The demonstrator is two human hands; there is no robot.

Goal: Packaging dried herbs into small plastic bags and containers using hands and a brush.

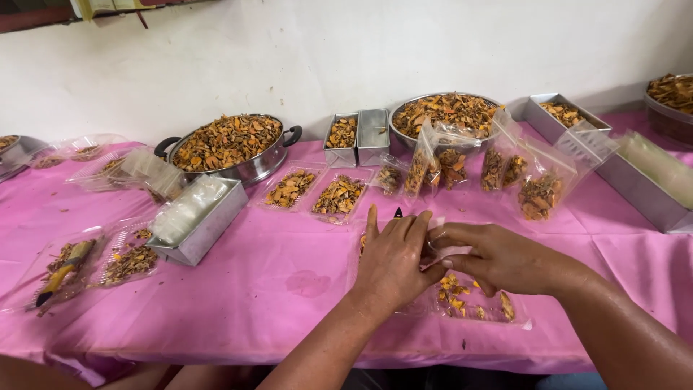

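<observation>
A clear plastic pouch (462,300) is laid flat on the pink tablecloth (274,289), at its near edge. Orange-brown dried slices are seen inside it, gathered loosely toward its near end. Its far, open end is hidden, and its near corner is pressed against the cloth.

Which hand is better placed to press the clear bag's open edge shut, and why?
Probably the right hand: its fingers already pinch the clear bag at its upper edge. The left hand lies flat over the bag, better suited to steadying it on the pink tablecloth.
</observation>
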